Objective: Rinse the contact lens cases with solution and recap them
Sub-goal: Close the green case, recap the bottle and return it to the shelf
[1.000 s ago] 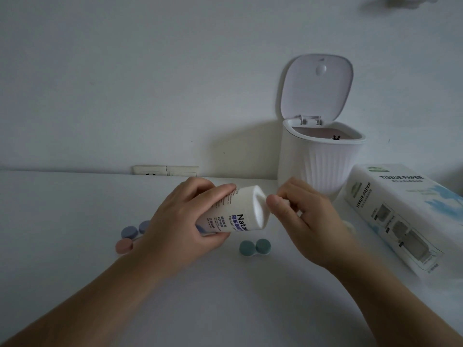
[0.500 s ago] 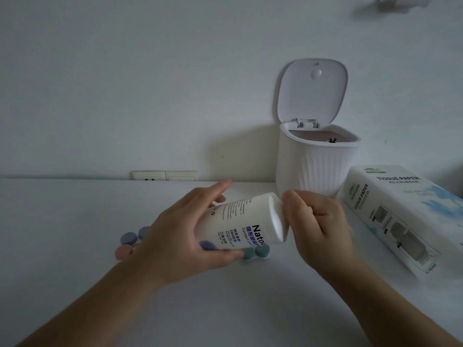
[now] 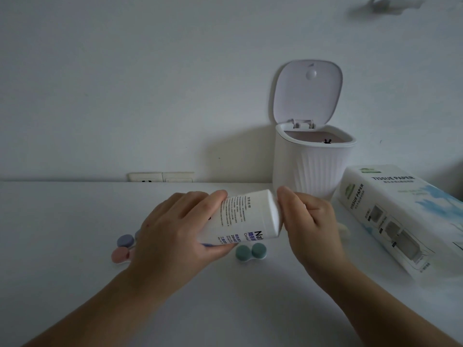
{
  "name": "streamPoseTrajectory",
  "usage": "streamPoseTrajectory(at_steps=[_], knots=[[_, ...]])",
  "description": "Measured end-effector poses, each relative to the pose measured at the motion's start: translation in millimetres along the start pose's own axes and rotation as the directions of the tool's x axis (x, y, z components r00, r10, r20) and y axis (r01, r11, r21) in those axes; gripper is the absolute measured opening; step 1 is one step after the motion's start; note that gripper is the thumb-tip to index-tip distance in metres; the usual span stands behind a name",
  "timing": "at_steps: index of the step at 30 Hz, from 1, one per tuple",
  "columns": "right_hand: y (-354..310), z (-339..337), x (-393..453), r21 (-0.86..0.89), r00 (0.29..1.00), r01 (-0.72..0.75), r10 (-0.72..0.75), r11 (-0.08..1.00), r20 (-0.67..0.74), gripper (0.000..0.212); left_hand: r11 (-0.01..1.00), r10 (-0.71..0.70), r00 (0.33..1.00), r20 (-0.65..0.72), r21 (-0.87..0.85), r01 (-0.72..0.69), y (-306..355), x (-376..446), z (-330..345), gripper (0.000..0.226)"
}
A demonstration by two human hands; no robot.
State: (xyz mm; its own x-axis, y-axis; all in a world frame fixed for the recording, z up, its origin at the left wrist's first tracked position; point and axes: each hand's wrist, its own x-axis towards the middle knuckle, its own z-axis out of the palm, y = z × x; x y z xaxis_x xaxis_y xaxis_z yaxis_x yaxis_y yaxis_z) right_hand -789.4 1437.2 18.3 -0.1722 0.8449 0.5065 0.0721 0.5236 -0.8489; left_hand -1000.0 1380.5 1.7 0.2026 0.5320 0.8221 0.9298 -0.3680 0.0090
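My left hand (image 3: 172, 229) grips a white solution bottle (image 3: 246, 216) that lies almost sideways above the table, its top end pointing right. My right hand (image 3: 307, 221) is closed around that top end, and the cap is hidden under its fingers. Below the bottle, a green contact lens case (image 3: 251, 251) with both caps on rests on the table. A purple and pink lens case (image 3: 122, 247) lies to the left, partly behind my left hand.
A white mini bin (image 3: 313, 161) with its lid up stands at the back right against the wall. A tissue paper pack (image 3: 400, 216) lies at the right. A wall socket (image 3: 161, 177) sits at the table's back edge.
The bottle has turned in my left hand, so more of its small print faces up. My right hand has slid from beside the bottle's end onto it. The view has shifted a little.
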Motion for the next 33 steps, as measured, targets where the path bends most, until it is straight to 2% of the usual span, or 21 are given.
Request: streamPoseTrajectory(at_steps=[3, 5, 6, 8, 9, 12, 15, 19, 22, 24, 28, 30, 31, 33], knots=[[3.1, 3.2, 0.7, 0.007, 0.998, -0.058, 0.058, 0.998, 0.01, 0.058, 0.998, -0.049, 0.995, 0.081, -0.023, 0.051, -1.6, 1.5, 0.3, 0.072], [2.7, 3.4, 1.9, 0.05, 0.998, -0.037, 0.034, 0.998, 0.052, 0.058, 0.976, -0.142, 0.973, 0.181, -0.139, 0.168, -1.6, 1.6, -0.6, 0.077], [2.1, 2.8, 2.2, 0.088, 0.995, -0.007, -0.001, 0.996, 0.097, 0.053, 0.923, -0.212, 0.947, 0.241, -0.269, 0.275, -0.4, 1.2, -2.0, 0.074], [1.1, 1.4, 1.4, 0.124, 0.98, 0.027, -0.051, 0.992, 0.194, 0.044, 0.684, -0.322, 0.882, 0.344, -0.559, 0.468, 4.6, 2.5, -3.3, 0.059], [0.0, 1.7, 0.0, 0.105, 0.97, 0.027, -0.051, 0.994, 0.237, 0.044, 0.56, -0.355, 0.859, 0.369, -0.651, 0.511, 7.8, 3.9, -3.9, 0.051], [-3.0, 7.7, -5.0, -0.012, 0.941, 0.007, -0.003, 1.0, 0.338, 0.06, 0.351, -0.394, 0.815, 0.425, -0.75, 0.561, 14.5, 6.9, -6.2, 0.042], [-5.5, 16.4, -7.8, -0.021, 0.933, -0.021, 0.027, 1.0, 0.358, 0.061, 0.243, -0.333, 0.78, 0.53, -0.751, 0.614, 18.4, 6.9, -7.0, 0.042], [-3.0, 22.6, -11.0, 0.109, 0.949, -0.107, 0.069, 0.988, 0.307, 0.043, 0.185, -0.235, 0.781, 0.579, -0.762, 0.621, 23.5, 4.2, -3.0, 0.048], [2.7, 23.8, -10.0, 0.152, 0.944, -0.163, 0.109, 0.975, 0.312, 0.043, 0.157, -0.242, 0.741, 0.626, -0.729, 0.666, 22.3, 2.9, 3.3, 0.049], [4.3, 21.5, -5.4, 0.178, 0.94, -0.211, 0.149, 0.961, 0.308, 0.043, 0.22, -0.273, 0.718, 0.64, -0.685, 0.695, 18.9, 5.1, 6.4, 0.046], [-9.0, 15.7, 7.0, 0.218, 0.902, -0.352, 0.267, 0.91, 0.34, 0.046, 0.402, -0.361, 0.663, 0.656, -0.532, 0.745, 17.6, 26.2, 0.0, 0.054], [-25.6, 11.4, 15.7, 0.239, 0.89, -0.414, 0.336, 0.878, 0.307, 0.046, 0.431, -0.346, 0.637, 0.688, -0.487, 0.76, 20.2, 45.0, -8.6, 0.054], [-36.5, 7.3, 21.4, 0.245, 0.887, -0.436, 0.368, 0.866, 0.278, 0.048, 0.403, -0.321, 0.605, 0.729, -0.472, 0.784, 22.1, 56.9, -14.4, 0.053], [-63.8, -5.6, 35.8, 0.241, 0.883, -0.46, 0.412, 0.854, 0.227, 0.05, 0.283, -0.266, 0.526, 0.808, -0.456, 0.844, 25.7, 85.3, -29.9, 0.051]])
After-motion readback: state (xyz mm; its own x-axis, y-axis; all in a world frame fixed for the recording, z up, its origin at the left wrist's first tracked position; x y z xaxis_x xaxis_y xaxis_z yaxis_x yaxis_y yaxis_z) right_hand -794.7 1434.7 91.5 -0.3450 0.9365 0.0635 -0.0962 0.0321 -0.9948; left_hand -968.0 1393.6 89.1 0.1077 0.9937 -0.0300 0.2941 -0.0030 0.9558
